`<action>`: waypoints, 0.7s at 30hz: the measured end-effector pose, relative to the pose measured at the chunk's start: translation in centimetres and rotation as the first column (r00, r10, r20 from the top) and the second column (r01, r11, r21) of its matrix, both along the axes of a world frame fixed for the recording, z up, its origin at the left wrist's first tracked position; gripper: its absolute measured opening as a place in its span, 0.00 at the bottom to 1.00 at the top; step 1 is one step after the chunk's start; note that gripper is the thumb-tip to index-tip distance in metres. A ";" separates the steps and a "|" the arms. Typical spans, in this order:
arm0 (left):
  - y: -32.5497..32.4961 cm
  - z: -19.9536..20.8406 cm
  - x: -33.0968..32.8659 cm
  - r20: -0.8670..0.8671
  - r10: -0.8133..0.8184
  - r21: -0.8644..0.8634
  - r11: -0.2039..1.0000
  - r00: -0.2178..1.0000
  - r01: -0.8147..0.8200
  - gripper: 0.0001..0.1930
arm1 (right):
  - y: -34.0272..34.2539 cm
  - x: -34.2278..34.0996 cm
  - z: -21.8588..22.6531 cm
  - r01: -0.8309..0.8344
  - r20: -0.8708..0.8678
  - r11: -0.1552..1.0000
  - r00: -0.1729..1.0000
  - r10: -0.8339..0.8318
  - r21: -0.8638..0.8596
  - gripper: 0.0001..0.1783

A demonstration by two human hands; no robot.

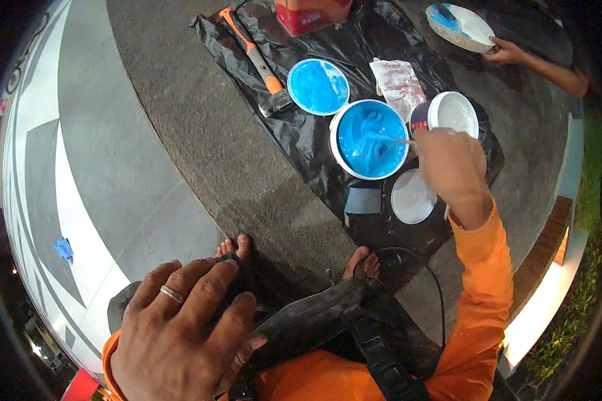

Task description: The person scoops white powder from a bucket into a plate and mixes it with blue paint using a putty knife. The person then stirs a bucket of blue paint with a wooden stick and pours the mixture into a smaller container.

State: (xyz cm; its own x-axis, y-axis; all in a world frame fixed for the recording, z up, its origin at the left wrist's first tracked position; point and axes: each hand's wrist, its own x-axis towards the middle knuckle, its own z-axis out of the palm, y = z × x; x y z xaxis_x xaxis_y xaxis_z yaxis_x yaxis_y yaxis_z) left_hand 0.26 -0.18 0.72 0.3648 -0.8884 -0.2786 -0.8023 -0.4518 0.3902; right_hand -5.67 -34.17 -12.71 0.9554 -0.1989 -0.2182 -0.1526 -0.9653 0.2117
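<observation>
My right hand (451, 164) is closed around a thin stick (401, 140) whose far end reaches into a white-rimmed bucket of bright blue paint (371, 134). Most of the stick is hidden by my fist and the paint, so its exact kind does not show. The paint's surface is swirled. Close beside my right hand stands a tub of white paint (455, 113). My left hand (187, 327), with a ring on one finger, holds nothing; its fingers are apart and slightly bent over my dark-clad knee.
A black plastic sheet (294, 137) carries a paint-smeared lid (318, 87), an orange-handled hammer (254, 57), a stained cloth (398, 87), a white lid (413, 196), a grey-blue pad (363, 200) and a red container (311, 13). Another person's hand (505, 51) holds a blue-smeared white bowl (458, 27).
</observation>
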 end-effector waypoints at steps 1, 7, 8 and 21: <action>0.0 0.0 -0.1 0.002 0.003 0.004 1.000 1.000 -0.003 0.22 | -0.7 0.5 -0.6 -0.033 0.038 0.999 0.999 0.033 -0.001 0.06; -0.2 0.1 -0.1 -0.002 0.008 0.003 1.000 1.000 -0.008 0.23 | -0.8 6.1 -3.0 -0.136 0.122 0.989 0.982 0.142 -0.056 0.07; -0.2 0.2 -0.1 0.000 0.008 0.010 1.000 1.000 -0.008 0.23 | 0.1 6.8 -3.2 -0.172 0.139 0.984 0.974 0.177 -0.052 0.07; 0.4 0.2 0.3 -0.013 0.005 0.055 0.998 1.000 -0.005 0.22 | 3.6 1.0 -4.3 -0.281 0.013 0.954 0.960 0.281 0.107 0.09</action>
